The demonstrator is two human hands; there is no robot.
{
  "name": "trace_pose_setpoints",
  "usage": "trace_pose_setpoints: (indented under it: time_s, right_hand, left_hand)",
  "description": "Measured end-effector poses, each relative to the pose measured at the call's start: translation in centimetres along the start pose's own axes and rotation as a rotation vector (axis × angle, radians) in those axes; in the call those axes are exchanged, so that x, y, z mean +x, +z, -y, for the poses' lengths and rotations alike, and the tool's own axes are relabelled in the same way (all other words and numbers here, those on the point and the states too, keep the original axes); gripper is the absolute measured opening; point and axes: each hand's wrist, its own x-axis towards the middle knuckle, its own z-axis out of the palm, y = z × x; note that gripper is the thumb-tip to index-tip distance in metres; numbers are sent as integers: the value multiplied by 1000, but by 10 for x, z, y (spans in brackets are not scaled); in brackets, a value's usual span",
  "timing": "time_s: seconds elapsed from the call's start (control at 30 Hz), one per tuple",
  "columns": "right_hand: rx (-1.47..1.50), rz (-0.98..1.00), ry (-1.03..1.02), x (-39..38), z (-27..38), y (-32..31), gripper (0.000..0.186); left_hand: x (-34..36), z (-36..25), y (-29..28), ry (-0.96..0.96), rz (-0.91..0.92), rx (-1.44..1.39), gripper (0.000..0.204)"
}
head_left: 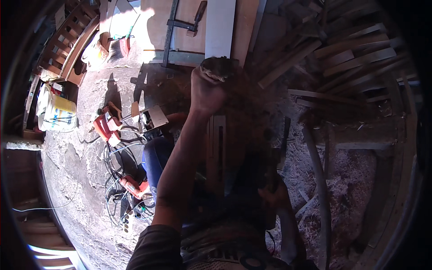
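My left arm reaches forward, and my left hand is closed around a dark, crumpled wad that looks like a rag. The wad is at the near end of a long white board; whether it touches the board I cannot tell. My right hand is low beside my body on the right, in deep shade. Its fingers are too dark to read, and so is anything in them. Between my arms stands a narrow, pale slotted wooden piece, partly lost in shadow.
A bar clamp lies across wooden panels ahead. On the left are a red power tool, a red drill, tangled cables and a white bucket. Stacked wood offcuts fill the far right.
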Motion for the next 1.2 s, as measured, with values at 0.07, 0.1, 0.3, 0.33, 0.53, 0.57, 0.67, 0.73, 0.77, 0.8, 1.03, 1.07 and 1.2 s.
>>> trace_pose_setpoints:
  time_s: [0.07,0.1,0.3,0.33,0.53,0.57,0.67,0.73,0.77,0.8,1.03,1.07,1.2]
  right_hand:
    - [83,38,4,7,0,12,63]
    - [53,44,1,8,-1,16,63]
    - [0,32,9,-6,-19,33,65]
    - [6,34,15,-8,-21,35,66]
    - [-44,9,-37,-13,-18,39,63]
    - [-43,9,-41,-14,-16,39,62]
    - [-22,4,-33,-16,-9,38,62]
    - [6,4,-2,-17,-6,37,63]
    - [5,-9,-14,-17,-9,37,63]
    - [4,-23,-27,-16,-12,36,62]
    - [-12,-6,-18,-17,-5,31,64]
    - [-51,-17,-49,-16,-8,31,63]
    - [-120,-17,-75,-5,-6,32,63]
  left_hand:
    - [-17,16,-4,54,-62,-49,17]
    - [-26,25,-12,27,-65,-8,14]
    - [-48,50,-20,98,-92,13,12]
    - [-49,51,-21,82,-93,3,12]
    - [-49,61,-21,21,-104,-73,13]
    - [-50,65,-21,26,-115,-73,13]
    - [-49,68,-21,37,-115,-50,13]
    - [-49,70,-21,20,-111,-61,13]
    - [-49,72,-21,-2,-113,-82,12]
    - [-50,74,-21,-23,-116,-104,12]
    - [-61,77,-18,73,-30,-20,8]
    - [-61,77,-18,50,-17,-43,8]
    - [-63,79,-18,88,-5,-3,9]
